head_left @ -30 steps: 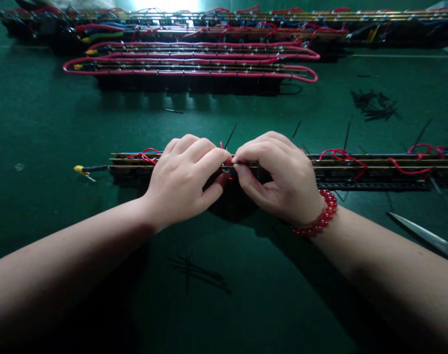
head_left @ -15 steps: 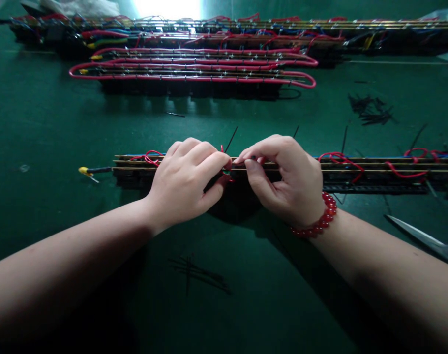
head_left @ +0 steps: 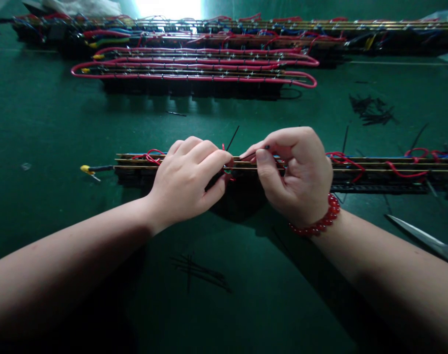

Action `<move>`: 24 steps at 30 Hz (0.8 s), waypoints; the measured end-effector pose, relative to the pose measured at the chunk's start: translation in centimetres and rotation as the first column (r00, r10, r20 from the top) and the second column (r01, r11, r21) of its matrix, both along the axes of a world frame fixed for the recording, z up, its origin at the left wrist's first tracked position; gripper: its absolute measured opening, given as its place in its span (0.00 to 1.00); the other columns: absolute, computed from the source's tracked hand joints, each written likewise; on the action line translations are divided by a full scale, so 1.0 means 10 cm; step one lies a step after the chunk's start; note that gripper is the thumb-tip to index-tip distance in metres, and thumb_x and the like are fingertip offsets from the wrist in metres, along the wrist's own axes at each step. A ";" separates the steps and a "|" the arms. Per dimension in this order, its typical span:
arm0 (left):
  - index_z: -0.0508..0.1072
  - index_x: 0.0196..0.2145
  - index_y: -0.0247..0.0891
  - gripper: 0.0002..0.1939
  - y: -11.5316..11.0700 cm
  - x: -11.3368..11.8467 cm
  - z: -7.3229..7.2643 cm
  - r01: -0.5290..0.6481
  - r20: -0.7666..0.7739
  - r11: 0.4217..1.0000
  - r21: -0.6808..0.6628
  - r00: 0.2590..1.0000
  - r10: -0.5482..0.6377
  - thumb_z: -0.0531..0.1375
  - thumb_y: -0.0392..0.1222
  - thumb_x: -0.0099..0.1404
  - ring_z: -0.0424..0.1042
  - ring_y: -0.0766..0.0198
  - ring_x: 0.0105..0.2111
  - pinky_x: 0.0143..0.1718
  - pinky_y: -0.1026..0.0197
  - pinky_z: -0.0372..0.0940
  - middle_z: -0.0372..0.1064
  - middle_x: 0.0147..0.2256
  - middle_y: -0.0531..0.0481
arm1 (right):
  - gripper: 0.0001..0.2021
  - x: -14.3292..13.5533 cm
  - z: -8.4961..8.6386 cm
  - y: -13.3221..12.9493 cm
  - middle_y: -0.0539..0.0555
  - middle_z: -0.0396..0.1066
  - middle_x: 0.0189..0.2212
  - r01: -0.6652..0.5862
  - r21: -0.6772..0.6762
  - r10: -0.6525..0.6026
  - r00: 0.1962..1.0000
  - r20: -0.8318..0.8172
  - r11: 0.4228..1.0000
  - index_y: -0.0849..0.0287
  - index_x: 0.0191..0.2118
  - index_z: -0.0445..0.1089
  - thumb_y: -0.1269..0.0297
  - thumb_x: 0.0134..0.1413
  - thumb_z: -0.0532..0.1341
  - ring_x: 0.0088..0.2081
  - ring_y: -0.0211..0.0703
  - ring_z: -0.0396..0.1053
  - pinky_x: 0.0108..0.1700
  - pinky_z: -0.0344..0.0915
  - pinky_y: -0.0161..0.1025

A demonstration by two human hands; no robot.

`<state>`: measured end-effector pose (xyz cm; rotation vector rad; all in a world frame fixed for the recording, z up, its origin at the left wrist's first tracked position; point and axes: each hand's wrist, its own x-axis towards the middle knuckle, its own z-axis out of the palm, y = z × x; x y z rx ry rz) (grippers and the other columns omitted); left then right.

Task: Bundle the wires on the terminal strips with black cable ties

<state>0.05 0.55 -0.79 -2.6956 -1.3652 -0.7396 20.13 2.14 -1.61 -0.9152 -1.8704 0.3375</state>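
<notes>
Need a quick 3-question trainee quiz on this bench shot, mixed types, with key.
1. True or false: the right hand wears a red bead bracelet.
2. What does the right hand pinch above the long rail? A) scissors B) thin black tie C) yellow plug
3. Fill in: the scissors lie on the green table to the ____ of the hands.

Key: 1 true. 2 B, the black tie runs from the right hand's fingers toward the left hand, which grips the rail at the red wires. 3 right.
</notes>
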 end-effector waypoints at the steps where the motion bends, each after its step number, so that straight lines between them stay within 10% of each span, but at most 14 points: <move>1: 0.72 0.44 0.40 0.09 0.00 0.00 0.00 0.000 0.001 1.000 0.001 1.000 0.000 0.56 0.41 0.69 0.68 0.53 0.43 0.47 0.50 0.63 0.73 0.41 0.45 | 0.03 0.00 -0.01 0.01 0.49 0.74 0.34 -0.005 -0.001 0.005 1.000 -0.007 1.000 0.51 0.41 0.66 0.67 0.65 0.57 0.33 0.40 0.75 0.35 0.74 0.42; 24: 0.70 0.40 0.40 0.05 -0.01 0.02 0.02 -0.007 0.027 1.000 0.009 1.000 0.007 0.55 0.41 0.69 0.68 0.55 0.40 0.45 0.52 0.63 0.73 0.37 0.48 | 0.03 -0.01 -0.04 0.04 0.48 0.74 0.33 0.031 -0.078 -0.043 0.986 -0.162 0.997 0.51 0.43 0.66 0.66 0.66 0.56 0.32 0.38 0.77 0.35 0.77 0.39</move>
